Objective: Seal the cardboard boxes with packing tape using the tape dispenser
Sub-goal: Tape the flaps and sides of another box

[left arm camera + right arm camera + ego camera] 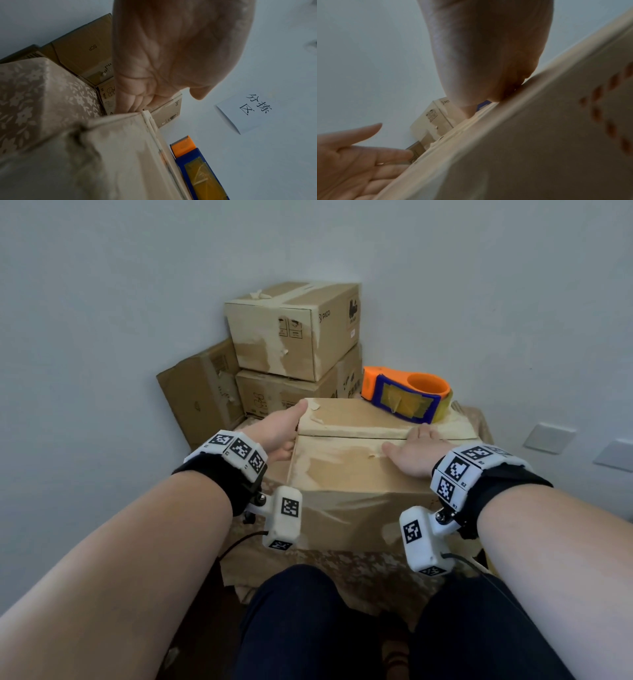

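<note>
A worn cardboard box [342, 474] stands on the cloth-covered table in front of me, its two top flaps meeting at a seam. The orange and blue tape dispenser [407, 395] lies on the far right of the box top, with no hand on it. My left hand [286, 433] is at the box's upper left corner, thumb along the top edge and straight fingers against the side. My right hand [416, 450] lies flat on the near flap, just in front of the dispenser. The left wrist view shows the dispenser [197, 162] beyond the box edge [111, 155].
Three more taped cardboard boxes [294, 330] are stacked against the wall at the back left. A floral cloth [359, 570] covers the table. Wall sockets [548, 436] sit low on the right. A paper sign [248, 112] hangs on the wall. My knees [308, 628] are under the near edge.
</note>
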### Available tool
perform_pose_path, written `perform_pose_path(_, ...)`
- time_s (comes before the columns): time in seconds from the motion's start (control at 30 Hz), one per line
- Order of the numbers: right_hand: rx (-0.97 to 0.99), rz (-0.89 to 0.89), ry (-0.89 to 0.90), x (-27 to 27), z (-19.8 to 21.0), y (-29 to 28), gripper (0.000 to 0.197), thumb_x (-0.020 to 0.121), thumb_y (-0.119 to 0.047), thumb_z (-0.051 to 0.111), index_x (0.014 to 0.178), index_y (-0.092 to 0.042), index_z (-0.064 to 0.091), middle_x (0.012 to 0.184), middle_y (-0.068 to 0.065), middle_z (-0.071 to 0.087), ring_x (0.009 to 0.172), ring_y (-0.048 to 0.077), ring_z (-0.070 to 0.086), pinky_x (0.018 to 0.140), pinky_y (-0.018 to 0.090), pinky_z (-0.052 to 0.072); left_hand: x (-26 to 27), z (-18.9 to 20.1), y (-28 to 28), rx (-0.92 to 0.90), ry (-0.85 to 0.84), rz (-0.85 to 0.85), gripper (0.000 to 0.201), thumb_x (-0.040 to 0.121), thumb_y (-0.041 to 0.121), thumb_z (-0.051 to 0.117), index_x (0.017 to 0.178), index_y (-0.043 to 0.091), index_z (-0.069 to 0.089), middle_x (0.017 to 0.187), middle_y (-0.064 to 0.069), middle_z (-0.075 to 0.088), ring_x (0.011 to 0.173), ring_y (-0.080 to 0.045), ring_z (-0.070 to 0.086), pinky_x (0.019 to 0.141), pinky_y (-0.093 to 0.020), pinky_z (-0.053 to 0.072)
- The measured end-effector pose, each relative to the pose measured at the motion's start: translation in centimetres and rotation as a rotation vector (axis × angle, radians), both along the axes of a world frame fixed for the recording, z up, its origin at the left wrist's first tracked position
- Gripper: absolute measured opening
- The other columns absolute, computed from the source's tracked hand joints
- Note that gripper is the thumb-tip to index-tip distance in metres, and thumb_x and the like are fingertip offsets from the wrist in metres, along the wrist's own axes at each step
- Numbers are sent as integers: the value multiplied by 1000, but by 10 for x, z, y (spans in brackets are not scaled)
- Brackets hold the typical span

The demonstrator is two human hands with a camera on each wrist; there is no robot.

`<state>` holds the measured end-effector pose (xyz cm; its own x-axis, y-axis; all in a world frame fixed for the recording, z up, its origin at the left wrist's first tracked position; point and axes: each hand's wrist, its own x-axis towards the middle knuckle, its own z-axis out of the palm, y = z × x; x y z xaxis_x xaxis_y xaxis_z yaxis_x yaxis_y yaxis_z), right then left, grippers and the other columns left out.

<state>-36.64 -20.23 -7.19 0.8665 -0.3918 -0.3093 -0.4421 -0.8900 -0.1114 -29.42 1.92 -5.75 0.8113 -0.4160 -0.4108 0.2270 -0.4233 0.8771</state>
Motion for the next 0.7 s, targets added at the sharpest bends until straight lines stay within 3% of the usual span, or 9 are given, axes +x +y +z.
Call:
perform_pose_path(0.07,10,16,11,5,0,9,85,95,-60,25,153,-3,0,161,12,-4,148,28,0,119,46,10,0,-1,5,-64,22,5,58,97,59,22,128,19,51,125,-5,57,109,-21,54,87,-31,50)
perform_pose_path(0.13,8,43,31,9,1,19,85,95,-60,24,153,-3,0,161,12,-5,148,28,-1,119,47,9,-2,-3,9,-112,45,-16,68,98,60,21,142,12,39,132,-7,57,110,-18,60,87,-30,48)
perform_pose_path(0.23,4,103,52,14,4,38,81,97,-58,21,153,-4,-1,161,11,-7,148,27,-3,119,48,8,1,-4,15,-172,84,-29,82,93,66,25,150,6,23,141,-10,50,117,-17,57,88,-29,49)
perform_pose_path(0.3,9,158,53,18,5,53,79,98,-56,22,153,-4,-1,161,11,-8,148,27,-3,119,48,9,4,-6,19,-200,130,-24,89,90,71,26,152,8,14,148,-10,41,128,-19,49,100,-34,45)
perform_pose_path(0.4,17,243,60,25,5,76,77,99,-55,20,153,-5,-3,161,11,-11,148,26,-4,120,46,8,7,-10,24,-194,156,-58,90,87,75,21,153,15,9,155,-4,29,140,-18,34,114,-44,29)
perform_pose_path(0.5,26,321,64,34,6,97,76,99,-54,20,153,-6,-3,160,12,-12,148,27,-6,119,47,7,6,-10,30,-201,175,-68,85,89,73,13,154,18,3,158,-1,22,144,-17,24,117,-45,19)
perform_pose_path(0.7,55,453,77,43,9,124,70,101,-50,17,153,-11,-8,160,6,-17,148,26,-10,119,49,3,6,-13,36,-207,186,-114,82,89,72,4,153,22,-1,160,2,9,147,-19,13,117,-48,10)
